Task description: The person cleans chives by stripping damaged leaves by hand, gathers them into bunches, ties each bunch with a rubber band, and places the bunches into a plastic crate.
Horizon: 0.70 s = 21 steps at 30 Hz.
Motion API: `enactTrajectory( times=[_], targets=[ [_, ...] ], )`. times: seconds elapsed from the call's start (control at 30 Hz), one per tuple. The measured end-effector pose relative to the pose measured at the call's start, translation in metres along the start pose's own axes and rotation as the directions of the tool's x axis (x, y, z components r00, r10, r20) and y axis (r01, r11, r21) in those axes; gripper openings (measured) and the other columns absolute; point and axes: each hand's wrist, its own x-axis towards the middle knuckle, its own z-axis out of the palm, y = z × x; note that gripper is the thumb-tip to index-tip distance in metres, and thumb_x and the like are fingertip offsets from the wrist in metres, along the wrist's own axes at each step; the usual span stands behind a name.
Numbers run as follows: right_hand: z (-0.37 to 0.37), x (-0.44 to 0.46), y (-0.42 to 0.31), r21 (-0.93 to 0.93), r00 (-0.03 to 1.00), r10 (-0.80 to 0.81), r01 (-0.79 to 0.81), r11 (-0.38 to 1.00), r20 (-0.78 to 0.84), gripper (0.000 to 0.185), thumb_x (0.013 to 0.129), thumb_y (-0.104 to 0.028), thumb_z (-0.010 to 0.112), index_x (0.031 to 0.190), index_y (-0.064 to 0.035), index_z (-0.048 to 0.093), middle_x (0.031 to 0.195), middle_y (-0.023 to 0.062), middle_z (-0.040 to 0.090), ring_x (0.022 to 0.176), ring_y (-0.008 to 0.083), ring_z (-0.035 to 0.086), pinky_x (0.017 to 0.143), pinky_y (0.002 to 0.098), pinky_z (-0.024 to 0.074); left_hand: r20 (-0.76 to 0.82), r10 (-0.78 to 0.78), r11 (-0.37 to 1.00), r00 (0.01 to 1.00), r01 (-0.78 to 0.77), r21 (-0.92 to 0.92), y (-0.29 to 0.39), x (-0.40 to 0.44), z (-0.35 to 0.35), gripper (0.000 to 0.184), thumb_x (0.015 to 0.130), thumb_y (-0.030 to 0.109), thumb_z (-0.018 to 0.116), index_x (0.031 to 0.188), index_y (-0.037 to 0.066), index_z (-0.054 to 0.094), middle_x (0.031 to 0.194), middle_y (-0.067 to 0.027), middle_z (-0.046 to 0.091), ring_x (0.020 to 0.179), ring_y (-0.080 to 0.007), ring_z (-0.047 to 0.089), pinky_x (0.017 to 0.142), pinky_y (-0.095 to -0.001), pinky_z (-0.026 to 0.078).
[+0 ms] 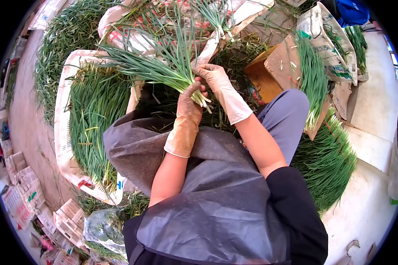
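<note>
My left hand [190, 101], in a soiled thin glove, is closed around the pale stem ends of a bunch of chives [163, 66]. The long green leaves fan up and to the left. My right hand [215, 79], gloved as well, is beside the bunch's right side with thumb and fingers pinched together. Whatever is between those fingertips is hidden. Just beyond the hands, a smaller bundle of chives [216, 22] lies on a white and red sack [115, 37], its pale ends toward me.
A white crate [63, 128] of chives stands left, near a heap of greens [62, 57]. On the right are a wooden box [278, 66], a stack of chives [314, 75], a large bundle [327, 163] and another white crate [311, 22]. A dark apron [208, 194] covers my lap.
</note>
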Motion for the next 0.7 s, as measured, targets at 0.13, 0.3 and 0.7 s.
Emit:
enactTrajectory(
  times=[0.13, 0.3, 0.7],
  targets=[
    [-0.003, 0.006, 0.019, -0.056, 0.953, -0.297, 0.295, 0.954, -0.050, 0.017, 0.082, -0.020, 0.064, 0.082, -0.0036, 0.058, 0.074, 0.0016, 0.056, 0.068, 0.0108, 0.049, 0.067, 0.0251, 0.0402, -0.115, 0.052, 0.998, 0.992, -0.050, 0.022, 0.003, -0.001, 0.003, 0.028, 0.077, 0.011, 0.067, 0.102, 0.002, 0.058, 0.070, -0.0032, 0.056, 0.061, -0.0125, 0.055, 0.051, -0.0230, 0.045],
    [-0.016, -0.020, 0.021, -0.066, 0.858, -0.510, 0.507, 0.860, -0.060, 0.017, 0.086, -0.020, 0.060, 0.089, -0.0031, 0.057, 0.076, 0.0031, 0.059, 0.069, 0.0105, 0.055, 0.068, 0.0232, 0.0442, -0.177, 0.105, 0.989, 0.979, -0.085, 0.121, 0.009, 0.003, 0.004, 0.020, 0.077, 0.014, 0.068, 0.093, 0.003, 0.062, 0.074, -0.0039, 0.062, 0.056, -0.0121, 0.057, 0.046, -0.0212, 0.045],
    [-0.065, -0.005, -0.053, -0.946, 0.660, -0.747, 0.191, 0.262, -0.073, 0.026, 0.083, -0.031, 0.054, 0.080, -0.0053, 0.062, 0.084, 0.0166, 0.061, 0.081, 0.0313, 0.060, 0.066, 0.0417, 0.0477, 0.262, 0.322, 0.940, 0.910, -0.276, -0.199, 0.068, -0.022, 0.016, 0.030, 0.083, 0.016, 0.065, 0.106, 0.001, 0.052, 0.061, 0.0011, 0.042, 0.050, -0.0081, 0.039, 0.047, -0.0206, 0.034]
  ],
)
